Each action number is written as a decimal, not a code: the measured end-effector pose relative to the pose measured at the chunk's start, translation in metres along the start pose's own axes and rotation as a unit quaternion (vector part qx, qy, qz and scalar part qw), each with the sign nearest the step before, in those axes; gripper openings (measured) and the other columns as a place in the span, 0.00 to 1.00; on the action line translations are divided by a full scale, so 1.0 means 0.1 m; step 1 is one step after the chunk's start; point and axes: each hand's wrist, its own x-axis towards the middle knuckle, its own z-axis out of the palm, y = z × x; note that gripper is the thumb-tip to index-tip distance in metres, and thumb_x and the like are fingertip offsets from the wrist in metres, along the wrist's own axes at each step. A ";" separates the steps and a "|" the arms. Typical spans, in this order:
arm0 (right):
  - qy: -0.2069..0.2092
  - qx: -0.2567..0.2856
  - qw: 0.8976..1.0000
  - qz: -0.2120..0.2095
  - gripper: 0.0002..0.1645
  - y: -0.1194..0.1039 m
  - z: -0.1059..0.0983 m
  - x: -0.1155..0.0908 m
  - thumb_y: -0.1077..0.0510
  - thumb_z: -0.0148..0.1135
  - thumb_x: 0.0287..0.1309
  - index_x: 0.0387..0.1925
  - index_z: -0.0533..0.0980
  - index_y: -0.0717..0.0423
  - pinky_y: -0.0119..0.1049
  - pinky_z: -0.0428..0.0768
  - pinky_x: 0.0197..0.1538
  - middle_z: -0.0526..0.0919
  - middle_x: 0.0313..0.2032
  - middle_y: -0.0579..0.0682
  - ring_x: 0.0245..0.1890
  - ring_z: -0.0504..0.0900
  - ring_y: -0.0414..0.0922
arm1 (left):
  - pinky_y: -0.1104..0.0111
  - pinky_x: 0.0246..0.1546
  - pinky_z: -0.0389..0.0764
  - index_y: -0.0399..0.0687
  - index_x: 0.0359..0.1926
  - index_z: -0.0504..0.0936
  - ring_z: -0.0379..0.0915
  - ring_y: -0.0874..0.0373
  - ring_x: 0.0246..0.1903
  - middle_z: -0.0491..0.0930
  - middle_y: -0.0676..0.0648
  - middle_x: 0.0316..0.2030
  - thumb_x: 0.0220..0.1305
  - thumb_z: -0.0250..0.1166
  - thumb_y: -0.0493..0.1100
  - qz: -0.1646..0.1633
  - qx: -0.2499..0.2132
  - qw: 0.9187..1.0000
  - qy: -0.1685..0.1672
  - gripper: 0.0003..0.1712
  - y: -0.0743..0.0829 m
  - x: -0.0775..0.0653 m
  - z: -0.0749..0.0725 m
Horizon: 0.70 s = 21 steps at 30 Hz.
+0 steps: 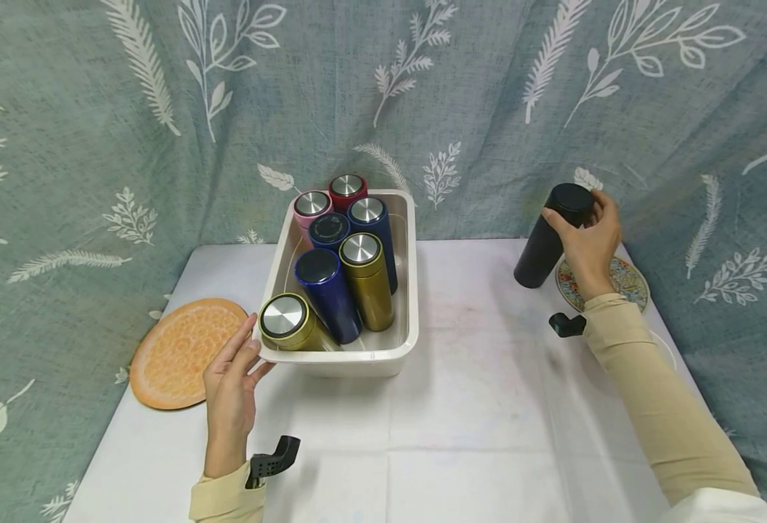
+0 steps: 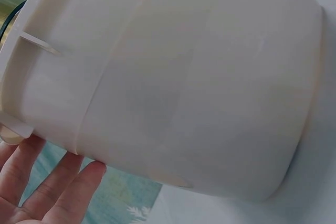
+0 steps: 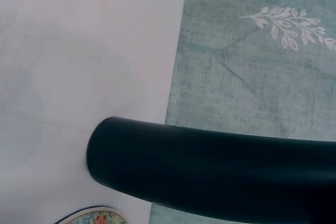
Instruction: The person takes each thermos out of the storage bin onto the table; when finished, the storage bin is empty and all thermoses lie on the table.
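Note:
At the right, my right hand (image 1: 589, 236) grips a black bottle (image 1: 543, 247) near its top, thumb and fingers around the lid end. The bottle leans, its lid toward the right and its base low over the table; the right wrist view shows its long dark body (image 3: 205, 166). My left hand (image 1: 229, 392) touches the front left corner of a white bin (image 1: 357, 358), its extended fingers (image 2: 63, 192) against the wall below the rim. Inside stand blue (image 1: 331, 298), gold (image 1: 372, 290), pink (image 1: 311, 207) and red (image 1: 348, 187) bottles. One gold bottle (image 1: 288, 323) tilts over the near corner.
An orange round mat (image 1: 181, 356) lies left of the bin. A patterned round mat (image 1: 632, 283) is partly behind my right wrist. White cloth covers the table (image 1: 462, 407), and a green leaf-print curtain (image 1: 462, 109) hangs behind and at both sides.

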 end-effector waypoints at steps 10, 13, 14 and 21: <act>-0.004 -0.013 0.999 -0.037 0.50 -0.18 -0.04 0.02 0.44 0.74 0.55 0.74 0.60 0.46 0.25 0.56 0.76 0.65 0.74 0.48 0.76 0.62 0.38 | 0.69 0.40 0.86 0.35 0.69 0.71 0.86 0.62 0.45 0.81 0.54 0.58 0.73 0.57 0.36 -0.009 0.013 1.000 -0.015 0.25 0.02 0.00 -0.02; 0.000 -0.018 0.998 -0.054 0.49 -0.29 -0.04 0.00 0.44 0.74 0.55 0.74 0.61 0.45 0.26 0.54 0.77 0.65 0.74 0.46 0.76 0.60 0.36 | 0.69 0.40 0.86 0.35 0.69 0.71 0.85 0.63 0.46 0.79 0.54 0.60 0.74 0.55 0.35 -0.012 0.017 1.000 -0.020 0.25 0.03 0.01 -0.02; 0.001 -0.019 0.998 -0.060 0.49 -0.33 -0.04 -0.01 0.45 0.74 0.55 0.73 0.61 0.45 0.26 0.54 0.77 0.65 0.74 0.46 0.76 0.60 0.36 | 0.69 0.40 0.86 0.35 0.69 0.70 0.85 0.63 0.46 0.78 0.54 0.61 0.74 0.54 0.34 -0.013 0.018 1.000 -0.021 0.25 0.04 0.02 -0.02; -0.031 0.019 0.993 -0.117 0.47 -0.69 0.03 -0.21 0.51 0.77 0.53 0.71 0.64 0.48 0.29 0.58 0.76 0.68 0.72 0.49 0.75 0.64 0.38 | 0.69 0.42 0.86 0.37 0.71 0.69 0.85 0.64 0.47 0.76 0.54 0.63 0.74 0.52 0.33 -0.022 0.019 0.999 -0.031 0.26 0.05 0.04 -0.01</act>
